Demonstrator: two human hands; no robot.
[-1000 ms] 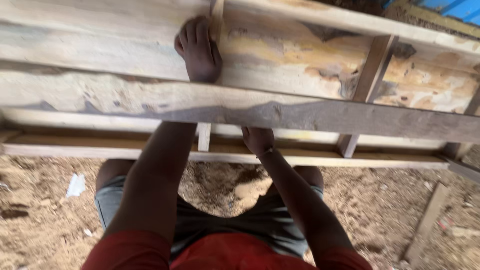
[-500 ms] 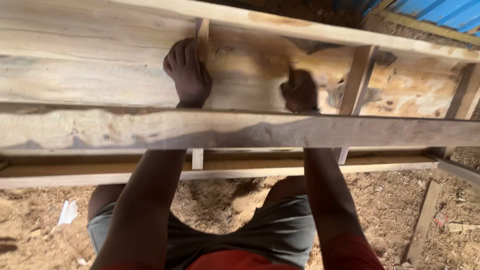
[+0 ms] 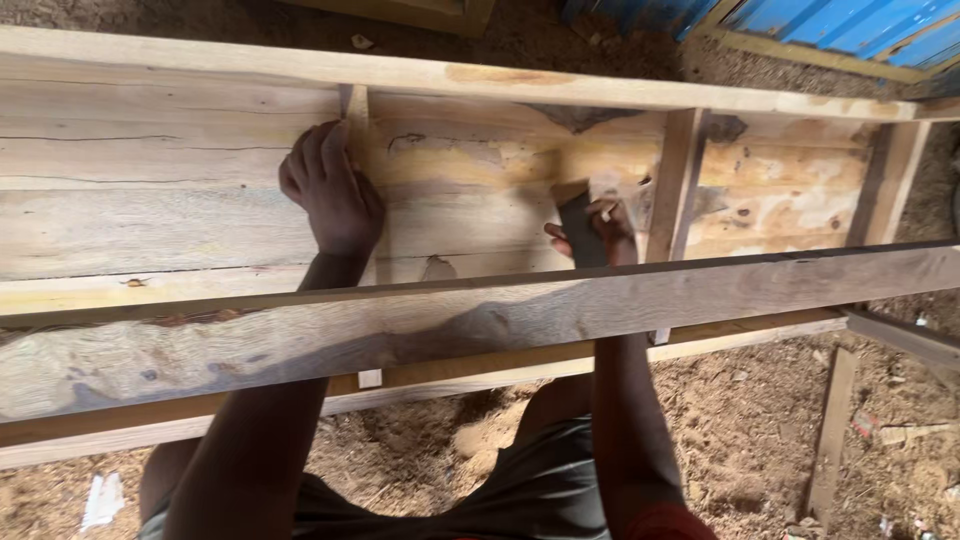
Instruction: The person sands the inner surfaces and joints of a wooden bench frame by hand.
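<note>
Left hand [image 3: 330,195] spread flat, gripping nothing, beside a divider slat [image 3: 355,110] inside the long wooden frame [image 3: 180,200]; right hand [image 3: 600,235] closed on a dark sanding block [image 3: 580,228] against the boards; likely risks: splinters, knuckles scraping the upright [image 3: 675,180].
</note>
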